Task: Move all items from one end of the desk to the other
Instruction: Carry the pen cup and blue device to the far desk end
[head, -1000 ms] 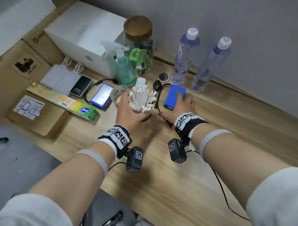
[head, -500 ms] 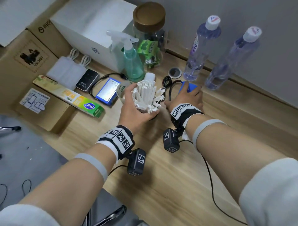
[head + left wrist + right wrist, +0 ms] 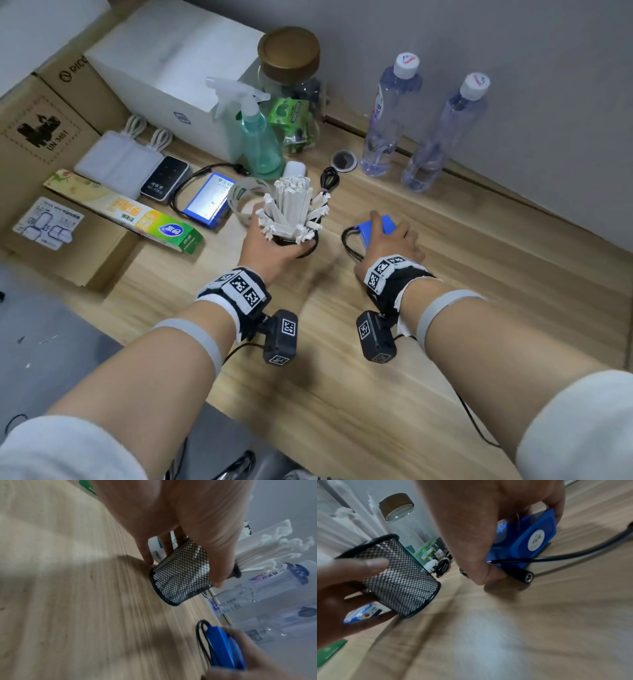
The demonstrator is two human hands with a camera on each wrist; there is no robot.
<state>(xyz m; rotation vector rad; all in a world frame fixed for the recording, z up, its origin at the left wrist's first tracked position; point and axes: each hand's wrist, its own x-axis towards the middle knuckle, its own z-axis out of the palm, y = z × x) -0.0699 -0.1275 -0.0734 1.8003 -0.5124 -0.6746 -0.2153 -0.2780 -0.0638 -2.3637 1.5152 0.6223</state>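
Wooden desk [image 3: 394, 394] against grey wall [image 3: 513, 41], pale plank grain throughout.

Black mesh cup [image 3: 181, 573], packed with white paper-wrapped sticks [image 3: 291, 205], gripped round its side by left hand [image 3: 270, 246]; thumb on one side, fingers curled round the other. Cup tilted, lower rim touching or just above desk; cannot tell which.

Blue flat device [image 3: 530, 539] at 3 o'clock of cup, near it, held under right hand [image 3: 387, 243]; fingers spread over top, thumb tucked at near edge. One end raised off desk in right wrist view. Black cable [image 3: 347, 245] looped at its 9 o'clock edge, barrel plug [image 3: 528, 577] lying by thumb.

At 12 o'clock of cup: white rounded case [image 3: 294, 169], coiled black cord [image 3: 329, 178], green spray bottle [image 3: 258, 144], glass jar with brown lid [image 3: 289, 58]. At 1 o'clock: two clear water bottles [image 3: 390, 120], upright by wall. At 10 o'clock: tape roll [image 3: 245, 202], blue-edged screen device [image 3: 209, 202], black remote [image 3: 164, 178], white pouches [image 3: 116, 164], long green-ended box [image 3: 126, 214], white carton [image 3: 171, 58], cardboard boxes [image 3: 44, 137].
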